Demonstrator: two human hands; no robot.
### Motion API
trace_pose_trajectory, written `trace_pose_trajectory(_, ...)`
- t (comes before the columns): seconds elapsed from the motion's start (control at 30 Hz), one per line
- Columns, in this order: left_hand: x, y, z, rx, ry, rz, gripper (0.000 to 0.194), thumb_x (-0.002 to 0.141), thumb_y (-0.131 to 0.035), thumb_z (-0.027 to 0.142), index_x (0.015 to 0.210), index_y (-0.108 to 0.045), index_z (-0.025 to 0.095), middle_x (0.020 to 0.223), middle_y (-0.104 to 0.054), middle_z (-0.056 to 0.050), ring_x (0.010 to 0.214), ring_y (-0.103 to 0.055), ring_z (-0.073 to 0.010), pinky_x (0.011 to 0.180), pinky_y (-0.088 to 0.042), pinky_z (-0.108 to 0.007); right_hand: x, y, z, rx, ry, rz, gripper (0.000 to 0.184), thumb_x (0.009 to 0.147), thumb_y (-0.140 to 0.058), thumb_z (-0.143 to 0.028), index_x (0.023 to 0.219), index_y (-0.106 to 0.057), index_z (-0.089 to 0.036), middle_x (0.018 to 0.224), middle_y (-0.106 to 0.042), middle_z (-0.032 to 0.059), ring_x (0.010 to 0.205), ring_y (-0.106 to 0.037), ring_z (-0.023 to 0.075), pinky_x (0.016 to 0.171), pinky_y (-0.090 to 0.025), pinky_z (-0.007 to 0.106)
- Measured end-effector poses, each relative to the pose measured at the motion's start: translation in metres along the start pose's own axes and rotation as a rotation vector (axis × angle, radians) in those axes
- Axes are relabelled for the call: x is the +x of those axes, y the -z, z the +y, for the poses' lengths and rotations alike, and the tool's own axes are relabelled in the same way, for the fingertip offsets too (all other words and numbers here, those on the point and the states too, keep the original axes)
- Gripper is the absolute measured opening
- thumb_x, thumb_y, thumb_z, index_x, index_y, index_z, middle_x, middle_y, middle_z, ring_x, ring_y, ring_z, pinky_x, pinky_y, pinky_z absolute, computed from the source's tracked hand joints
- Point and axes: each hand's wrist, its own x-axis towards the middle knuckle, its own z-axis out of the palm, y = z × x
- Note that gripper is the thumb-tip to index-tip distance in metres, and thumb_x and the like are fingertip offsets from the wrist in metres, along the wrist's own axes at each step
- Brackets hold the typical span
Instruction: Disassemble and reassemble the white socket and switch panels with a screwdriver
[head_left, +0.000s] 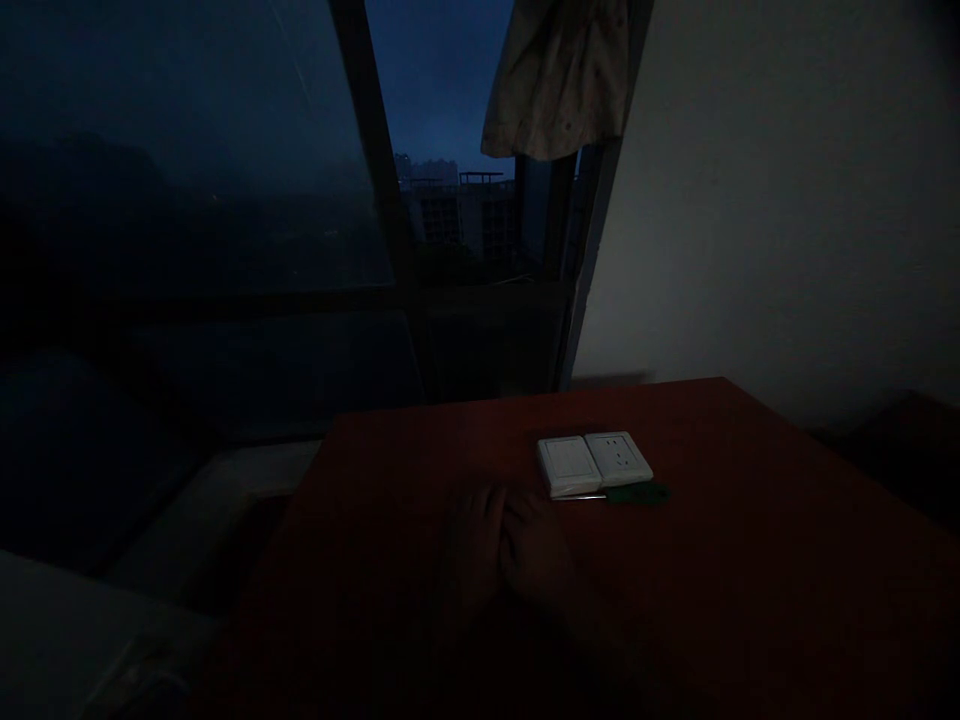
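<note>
In dim light, my left hand point(474, 540) and my right hand point(536, 550) rest side by side on the red-brown table, touching each other near the thumbs. Both lie palm down, holding nothing that shows, with fingers loosely bent forward. Just beyond my right hand is a white blank-faced switch plate point(569, 465), and against its right side lies a white wall socket point(618, 457) with dark slots. A screwdriver point(636, 494) with a green handle lies along their near edge, its metal shaft pointing left toward my right hand.
The table point(420, 440) reaches up to a dark-framed window point(405, 240). A pale wall point(750, 200) stands at the right, and a cloth point(559, 85) hangs at the window's top. A pale surface point(67, 630) lies lower left, below the table's left edge.
</note>
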Motion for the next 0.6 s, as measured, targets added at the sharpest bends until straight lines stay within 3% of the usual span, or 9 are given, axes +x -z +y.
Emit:
trace_pose_trajectory(0.23, 0.0003, -0.0023, 0.0004, -0.027, 0.030, 0.093, 0.055, 0.084, -0.043, 0.011, 0.139, -0.040, 0.015, 0.145, -0.038, -0.015, 0.131, -0.037, -0.0280, 0.107, -0.031, -0.045, 0.0003, 0.0025, -0.0005, -0.028, -0.021, -0.001, 0.040, 0.079, -0.053, -0.016, 0.117, -0.064, -0.017, 0.125, -0.057, 0.0119, 0.111, -0.047, 0.0273, 0.097, -0.037, 0.043)
trace_pose_trajectory(0.43, 0.0011, -0.0014, -0.0004, -0.034, -0.015, 0.048, 0.053, 0.084, -0.046, 0.013, 0.137, -0.042, 0.016, 0.134, -0.051, -0.012, 0.120, -0.046, -0.0264, 0.107, -0.031, -0.043, -0.0005, 0.0019, -0.0007, -0.035, -0.023, 0.001, 0.042, 0.079, -0.051, -0.016, 0.120, -0.062, -0.015, 0.119, -0.060, 0.0125, 0.107, -0.049, 0.0263, 0.094, -0.038, 0.041)
trace_pose_trajectory(0.6, 0.0015, -0.0032, -0.0020, -0.034, -0.008, 0.116, 0.051, 0.084, -0.045, 0.012, 0.135, -0.044, 0.016, 0.139, -0.045, -0.013, 0.125, -0.042, -0.0265, 0.106, -0.033, -0.043, -0.0002, 0.0012, -0.0007, -0.029, -0.014, 0.011, 0.041, 0.081, -0.050, -0.015, 0.120, -0.061, -0.016, 0.121, -0.060, 0.0119, 0.110, -0.048, 0.0262, 0.097, -0.036, 0.042)
